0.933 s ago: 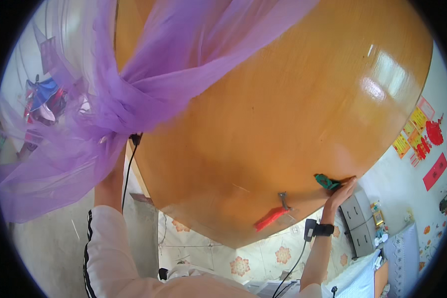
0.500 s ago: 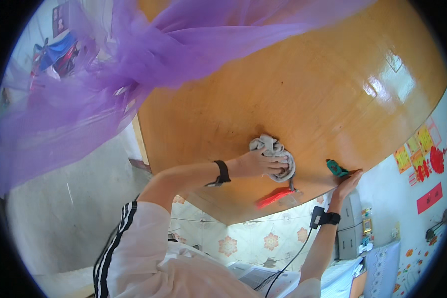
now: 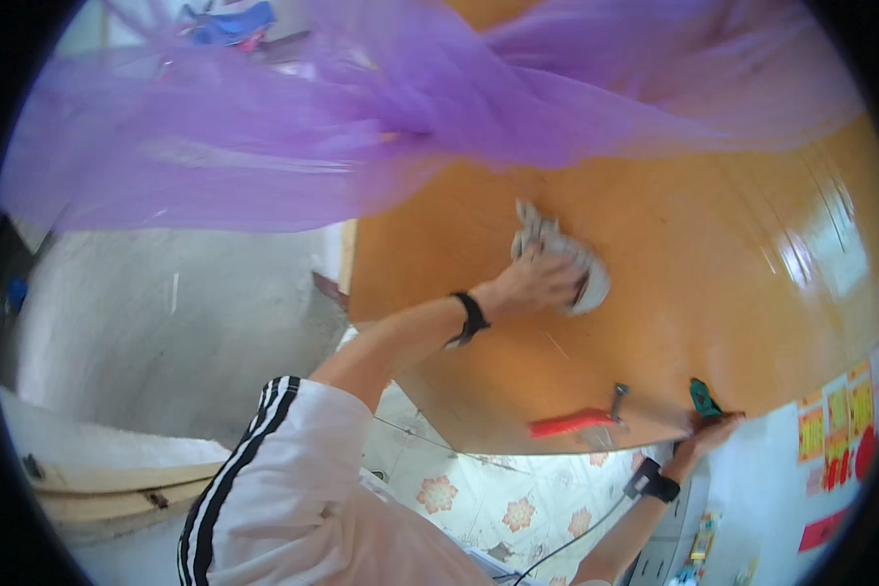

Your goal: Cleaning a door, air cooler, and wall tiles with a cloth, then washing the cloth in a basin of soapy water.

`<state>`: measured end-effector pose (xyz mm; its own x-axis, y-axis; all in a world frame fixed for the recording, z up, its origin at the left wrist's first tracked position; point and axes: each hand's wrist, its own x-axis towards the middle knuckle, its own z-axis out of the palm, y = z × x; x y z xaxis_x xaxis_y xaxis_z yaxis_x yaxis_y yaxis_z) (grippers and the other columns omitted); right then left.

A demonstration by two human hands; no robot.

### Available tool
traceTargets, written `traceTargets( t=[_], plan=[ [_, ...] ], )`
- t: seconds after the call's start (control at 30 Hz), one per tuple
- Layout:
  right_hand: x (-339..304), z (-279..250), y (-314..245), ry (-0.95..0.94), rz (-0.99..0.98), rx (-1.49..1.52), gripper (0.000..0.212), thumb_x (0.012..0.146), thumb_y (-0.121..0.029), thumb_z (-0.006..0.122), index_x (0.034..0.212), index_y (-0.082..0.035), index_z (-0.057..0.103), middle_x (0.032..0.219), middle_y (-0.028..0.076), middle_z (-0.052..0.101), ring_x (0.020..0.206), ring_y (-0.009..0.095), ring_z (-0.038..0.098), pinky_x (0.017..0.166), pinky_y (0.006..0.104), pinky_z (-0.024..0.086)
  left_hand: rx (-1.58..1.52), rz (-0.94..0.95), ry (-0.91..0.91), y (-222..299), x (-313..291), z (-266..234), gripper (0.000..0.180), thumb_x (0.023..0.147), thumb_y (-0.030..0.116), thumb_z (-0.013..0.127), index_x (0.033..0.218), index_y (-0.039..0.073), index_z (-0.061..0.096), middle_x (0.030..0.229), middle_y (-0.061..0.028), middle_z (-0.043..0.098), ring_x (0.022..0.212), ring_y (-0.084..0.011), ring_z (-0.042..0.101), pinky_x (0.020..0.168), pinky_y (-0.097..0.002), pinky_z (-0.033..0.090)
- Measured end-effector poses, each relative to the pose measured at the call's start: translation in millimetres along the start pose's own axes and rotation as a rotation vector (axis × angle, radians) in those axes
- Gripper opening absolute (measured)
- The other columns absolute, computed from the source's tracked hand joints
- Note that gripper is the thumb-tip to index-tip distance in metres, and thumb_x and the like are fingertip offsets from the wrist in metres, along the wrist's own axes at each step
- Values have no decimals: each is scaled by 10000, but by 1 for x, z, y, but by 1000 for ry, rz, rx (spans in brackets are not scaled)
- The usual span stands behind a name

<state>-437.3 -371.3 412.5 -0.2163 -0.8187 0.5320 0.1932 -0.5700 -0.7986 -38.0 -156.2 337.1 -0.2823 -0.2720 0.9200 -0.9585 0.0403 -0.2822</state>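
Landmark: varnished wooden board (image 3: 752, 264), with its near corner above flower-patterned floor tiles (image 3: 519, 515).
Gray cloth (image 3: 588, 283): bunched on the board's surface, inward from its near edge.
Left hand (image 3: 547, 278): on the board's surface, closed over the gray cloth, fingers bent on it and blurred.
Right hand (image 3: 705, 439): at the board's near edge, fingers straight and together; thumb hidden, so I cannot tell whether it pinches the edge.
Green item (image 3: 702, 398): on the board, just beside the right hand; contact is unclear.
Red-handled tool (image 3: 571, 423): lying near the board's near edge, gray metal head pointing inward.
Purple sheer curtain (image 3: 498, 112): gathered across the board's far part.
Wristbands: black, one per arm, the right's bearing a cabled device (image 3: 644, 478), just off the board's near edge.
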Motion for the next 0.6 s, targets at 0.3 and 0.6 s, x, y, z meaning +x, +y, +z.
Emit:
traceTargets(
  t=[0.3, 0.6],
  plan=[
    [-146, 98, -77, 123, -439, 100, 354, 851, -170, 547, 1115, 56, 479, 1144, 173, 521, 1060, 272, 498, 941, 391, 392, -225, -1555, -499, 49, -311, -154, 235, 719, 225, 643, 910, 98, 592, 971, -93, 606, 944, -289, 569, 743, -379, 464],
    [-366, 303, -178, -1695, -193, 748, 779, 823, -542, 501, 1352, -16, 279, 1289, 242, 393, 1115, 377, 488, 904, 478, 398, 3, -2337, -677, 77, -446, -305, 287, 666, 182, 641, 915, 39, 636, 936, -176, 637, 872, -322, 611, 720, -371, 482]
  ],
)
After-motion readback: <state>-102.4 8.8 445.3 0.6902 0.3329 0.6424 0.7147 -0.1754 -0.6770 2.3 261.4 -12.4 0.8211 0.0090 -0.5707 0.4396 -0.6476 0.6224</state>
